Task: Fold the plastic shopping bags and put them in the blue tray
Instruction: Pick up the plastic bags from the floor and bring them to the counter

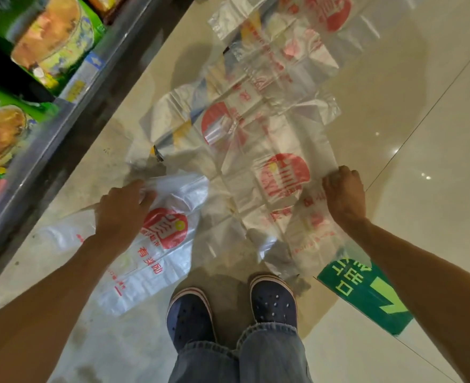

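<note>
Several clear plastic shopping bags with red round logos lie spread over the tiled floor ahead of my feet. My left hand (123, 208) grips the top edge of a whitish bag (156, 244) that hangs at the lower left. My right hand (344, 194) pinches the right edge of a clear bag (281, 189) with its fingers curled under. More bags (258, 78) stretch away toward the top of the view. No blue tray is in sight.
A metal shop shelf edge (70, 117) runs diagonally at the left, with green food boxes (54, 37) on it. A green floor sticker (366, 294) lies at the lower right. My two blue clogs (272, 302) stand at the bottom centre on the beige tiles.
</note>
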